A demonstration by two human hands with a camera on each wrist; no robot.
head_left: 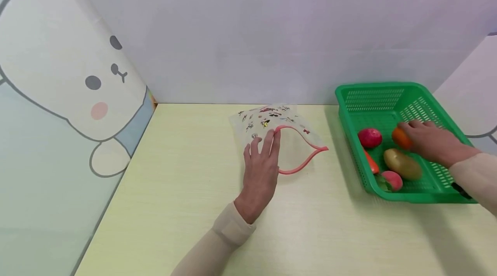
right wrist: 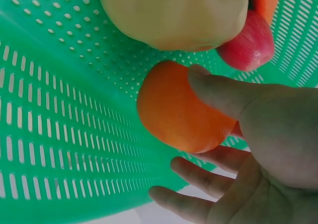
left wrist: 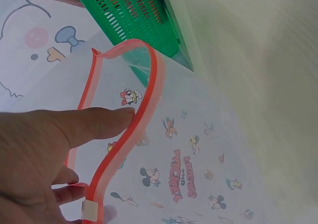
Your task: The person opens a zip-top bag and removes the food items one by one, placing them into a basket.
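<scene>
A clear zip bag (head_left: 252,123) with printed cartoon figures and a red zip edge lies on the table, its mouth spread apart. My left hand (head_left: 261,177) holds the mouth's end by the red edge; in the left wrist view the thumb (left wrist: 107,124) rests along that edge, with the other fingers near a small white slider (left wrist: 90,210). Inside the green basket (head_left: 359,187), my right hand (head_left: 431,140) grips an orange (right wrist: 181,110) between thumb and fingers. Beside it are an oval brownish-green potato-like item (head_left: 402,164) and a dark pink round one (head_left: 370,138).
A long orange-red item (head_left: 371,163) and a pink round one with green leaves (head_left: 393,180) lie along the basket's left side. The basket stands at the right of the pale table (head_left: 186,172). A wall covering (head_left: 233,30) rises directly behind the table.
</scene>
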